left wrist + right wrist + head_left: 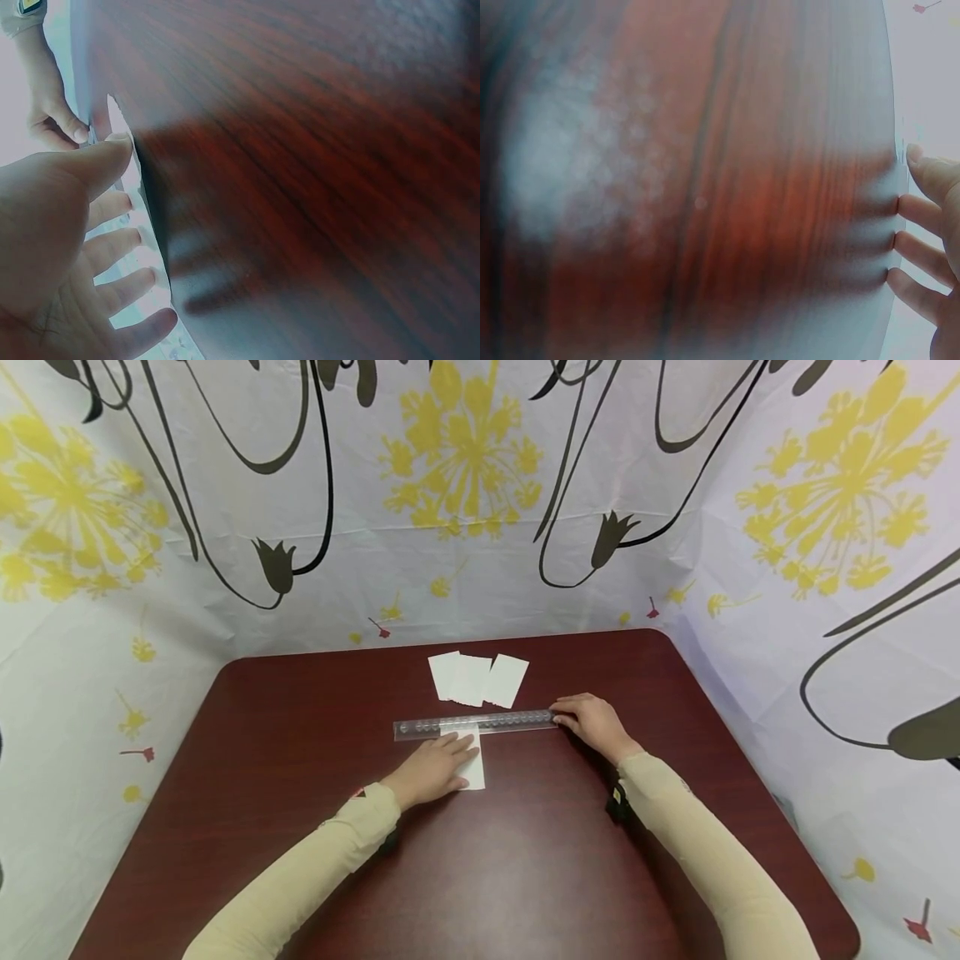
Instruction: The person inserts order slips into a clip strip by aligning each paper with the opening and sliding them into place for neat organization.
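A clear ruler (517, 720) lies crosswise on the table, overlapping the top of a small white paper (474, 770). My left hand (437, 767) rests on that paper with its fingers spread, fingertips just below the ruler. From the left wrist view, the thumb and straight fingers of the left hand (90, 240) lie along the paper's edge (135, 180). At the ruler's right end, my right hand (596, 725) grips it between thumb and fingers. In the right wrist view the fingertips of the right hand (934, 232) reach down to the tabletop.
Three white paper pieces (471, 680) lie partly overlapping beyond the ruler. The dark red-brown table (540, 860) has rounded corners. A patterned white cloth (480, 577) hangs behind it and along both sides.
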Demonstrator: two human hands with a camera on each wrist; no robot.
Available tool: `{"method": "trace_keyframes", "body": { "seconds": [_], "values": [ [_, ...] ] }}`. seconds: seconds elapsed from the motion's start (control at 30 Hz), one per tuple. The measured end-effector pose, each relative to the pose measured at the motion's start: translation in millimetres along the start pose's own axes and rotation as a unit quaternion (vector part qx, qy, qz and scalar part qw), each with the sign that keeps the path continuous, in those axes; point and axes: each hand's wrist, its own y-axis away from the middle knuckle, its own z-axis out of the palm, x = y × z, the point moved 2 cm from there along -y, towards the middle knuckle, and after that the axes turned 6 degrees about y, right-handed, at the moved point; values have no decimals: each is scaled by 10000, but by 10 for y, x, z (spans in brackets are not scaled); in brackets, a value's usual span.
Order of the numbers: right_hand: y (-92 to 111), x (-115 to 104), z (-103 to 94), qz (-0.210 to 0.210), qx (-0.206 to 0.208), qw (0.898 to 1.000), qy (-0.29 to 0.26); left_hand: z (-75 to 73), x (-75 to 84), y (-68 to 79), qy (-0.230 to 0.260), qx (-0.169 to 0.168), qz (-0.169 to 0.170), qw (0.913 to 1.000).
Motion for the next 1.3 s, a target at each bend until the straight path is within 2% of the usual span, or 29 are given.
{"method": "trace_keyframes", "body": {
  "seconds": [0.7,1.03,1.3],
  "values": [
    [21,-11,22,23,-7,10000,-43,-6,100,-79,60,-140,19,9999],
    [8,-33,9,34,-78,10000,-33,39,72,-71,123,-40,3,9999],
    [3,-18,-11,73,-66,9999,-21,-11,72,-77,94,24,78,9999]
  ]
}}
